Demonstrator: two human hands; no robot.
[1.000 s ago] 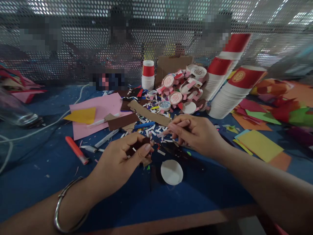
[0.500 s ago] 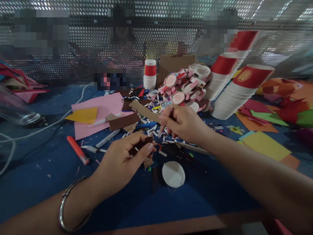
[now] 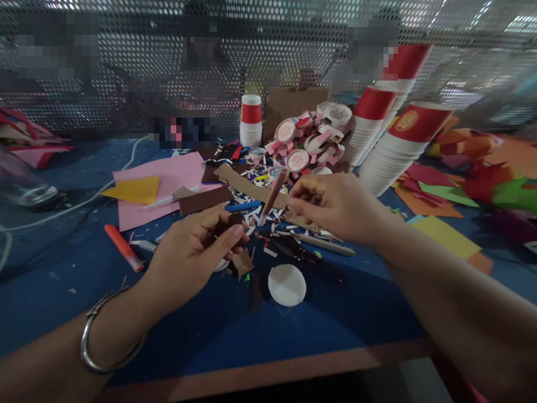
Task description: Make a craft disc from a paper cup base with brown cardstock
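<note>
A perforated metal screen [image 3: 138, 101] stands beyond the hands, behind a blue surface [image 3: 201, 341]. The left hand [image 3: 180, 254] is mostly closed, pinching a dark brown paper piece [image 3: 235, 220] between thumb and fingers. The right hand [image 3: 348, 208] is loosely curled, its fingers partly parted, with nothing visibly in its grasp. A pinkish-brown stick [image 3: 274, 196] leans just beside its fingertips, on the side toward the left hand; whether it touches the paper scraps below cannot be told. Between the hands, nearer the person, lies a white round piece [image 3: 287, 285].
</note>
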